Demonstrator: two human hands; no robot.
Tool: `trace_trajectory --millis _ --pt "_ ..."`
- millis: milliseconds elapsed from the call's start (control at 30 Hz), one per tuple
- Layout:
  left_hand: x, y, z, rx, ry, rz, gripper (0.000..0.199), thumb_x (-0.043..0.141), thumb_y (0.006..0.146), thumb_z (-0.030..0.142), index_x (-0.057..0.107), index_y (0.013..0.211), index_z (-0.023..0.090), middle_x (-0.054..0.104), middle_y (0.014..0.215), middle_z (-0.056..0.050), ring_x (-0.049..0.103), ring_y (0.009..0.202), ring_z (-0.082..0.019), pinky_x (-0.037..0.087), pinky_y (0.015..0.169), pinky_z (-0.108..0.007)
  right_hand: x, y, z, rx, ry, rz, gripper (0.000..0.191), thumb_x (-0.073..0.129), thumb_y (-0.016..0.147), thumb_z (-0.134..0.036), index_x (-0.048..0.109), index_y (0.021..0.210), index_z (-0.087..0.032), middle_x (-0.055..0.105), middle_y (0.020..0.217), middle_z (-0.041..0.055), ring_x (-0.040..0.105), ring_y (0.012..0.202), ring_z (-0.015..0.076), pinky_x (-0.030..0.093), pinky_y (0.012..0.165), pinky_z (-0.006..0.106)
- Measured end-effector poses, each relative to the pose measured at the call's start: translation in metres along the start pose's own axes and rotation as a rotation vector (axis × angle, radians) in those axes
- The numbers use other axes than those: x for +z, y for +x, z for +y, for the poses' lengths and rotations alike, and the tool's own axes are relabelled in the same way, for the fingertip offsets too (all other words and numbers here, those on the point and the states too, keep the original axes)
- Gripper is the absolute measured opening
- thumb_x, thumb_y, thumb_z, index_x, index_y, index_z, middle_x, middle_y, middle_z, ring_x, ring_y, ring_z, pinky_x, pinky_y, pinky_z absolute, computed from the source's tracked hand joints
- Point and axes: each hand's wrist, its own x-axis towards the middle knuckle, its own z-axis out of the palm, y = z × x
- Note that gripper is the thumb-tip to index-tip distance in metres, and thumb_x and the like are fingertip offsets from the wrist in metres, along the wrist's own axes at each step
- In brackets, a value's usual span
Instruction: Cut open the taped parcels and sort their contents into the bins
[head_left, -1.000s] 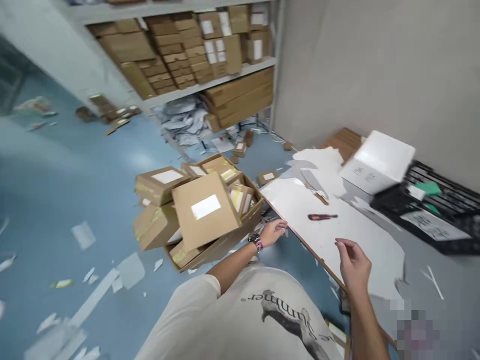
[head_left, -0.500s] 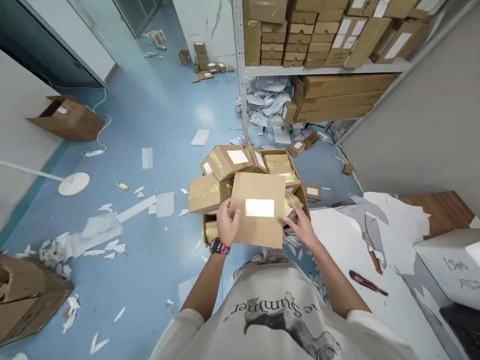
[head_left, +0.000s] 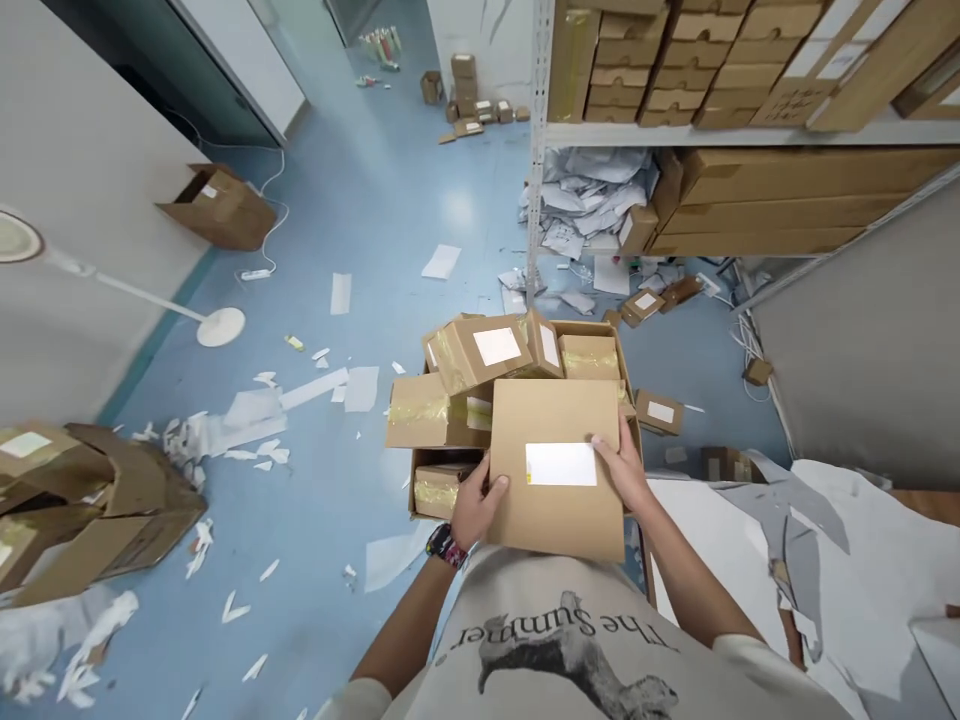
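- Flat carton (head_left: 557, 515), brown, one: between left and right fingers, in front of the shirt (head_left: 559, 615), above the near side of the open box (head_left: 589, 327)
- Change noted: right fingers, half a second ago just at the carton's right edge, now reach over it, thumb on the face; judged meaning: a firmer two-handed hold
- Bearing: broad face up, one edge toward the body, opposite edge toward the box; long axis judged to run away from the body
- Label (head_left: 561, 465), white, blank as seen: on the upper face, just beside the right thumb, longer side crosswise
- Left hand (head_left: 474, 508): fingers clamped on the carton's left edge, thumb on top, undersides hidden
- Right hand (head_left: 626, 470): fingers clamped on the right edge
- Taped box (head_left: 420, 412): just beyond the left fingers, leftward
- Labelled box (head_left: 472, 365): farther beyond the left fingers, tilted on the heap
- Small box (head_left: 660, 412): on the floor, right of the right fingers
- Table (head_left: 701, 530), white-covered: right of the right fingers, nearer the forearm
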Motion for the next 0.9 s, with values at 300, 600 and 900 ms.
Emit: trace_trajectory --millis 300,600,900 --pt "0.023 0.042 0.030 0.103 0.318 -0.040 0.060 0.071 0.104 0.041 0.065 0.164 0.034 0.084 0.140 -0.007 0.080 0.128 -0.033 0.062 0.117 -0.049 -0.046 0.015 -0.006 0.041 -0.183 0.139 0.108 0.085 0.090 -0.069 0.044 0.182 -0.028 0.068 0.168 0.0142 0.071 0.145 0.0376 0.054 0.127 0.056" --pt "-0.113 0.204 0.085 0.512 0.559 0.040 0.120 0.110 0.056 0.065 0.066 0.162 0.030 0.036 0.189 -0.017 0.009 0.175 -0.065 0.017 0.134 -0.088 -0.032 -0.011 -0.016 0.131 -0.336 0.334 0.094 0.080 0.088 -0.069 0.065 0.166 -0.021 0.081 0.145 0.0176 0.078 0.127 0.0399 0.061 0.115 0.056" --pt "-0.137 0.245 0.095 0.585 0.578 0.012 0.104 0.106 0.064 0.049 0.065 0.157 0.028 0.031 0.186 -0.019 0.041 0.163 -0.057 0.039 0.132 -0.076 -0.014 -0.034 -0.039 0.146 -0.491 0.401 0.084 0.069 0.096 -0.071 0.066 0.161 -0.017 0.080 0.145 0.0225 0.078 0.129 0.0426 0.062 0.112 0.055"
